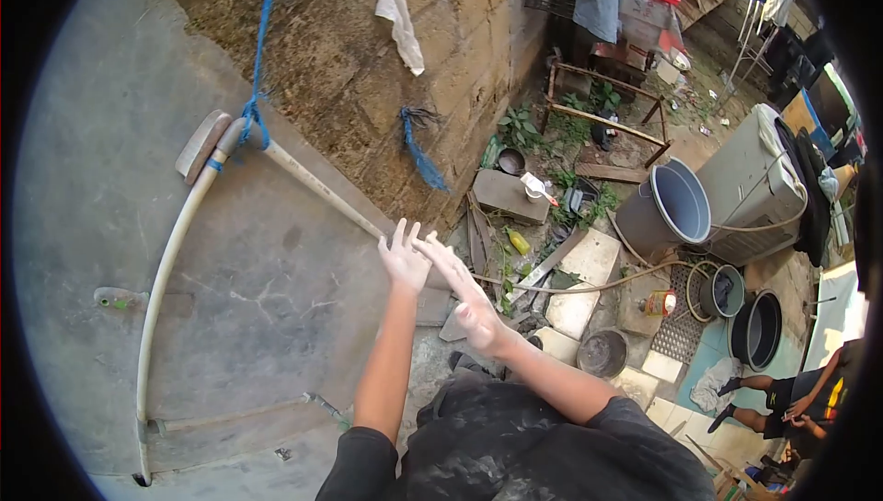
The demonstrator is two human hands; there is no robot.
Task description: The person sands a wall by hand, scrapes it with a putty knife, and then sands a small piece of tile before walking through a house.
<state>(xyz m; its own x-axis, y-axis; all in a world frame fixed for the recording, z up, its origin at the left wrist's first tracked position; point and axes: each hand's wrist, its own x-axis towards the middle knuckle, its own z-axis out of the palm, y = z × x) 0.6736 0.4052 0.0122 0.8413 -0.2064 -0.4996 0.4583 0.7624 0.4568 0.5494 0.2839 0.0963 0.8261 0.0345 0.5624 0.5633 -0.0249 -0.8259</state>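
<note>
My left hand [405, 260] is in the middle of the view, fingers spread and coated in white dust. Close beside it, my right hand [466, 297] is stretched out flat, its fingertips right at the left hand's fingers. Nothing shows in either hand. A pale pipe [317, 186] slants down from the upper left and meets the left fingertips in this view. It joins a curved white pipe [164, 276] at a corner tied with blue rope [262, 41]. A wooden-backed block [202, 147] rests beside that corner.
Left lies a grey cement surface [248, 289]; a block wall [354, 69] rises behind. To the right stand a large grey bucket [635, 216], an old washing machine [750, 188], a black basin [756, 331] and a rusty metal frame [612, 115]. A person [791, 400] is at the lower right.
</note>
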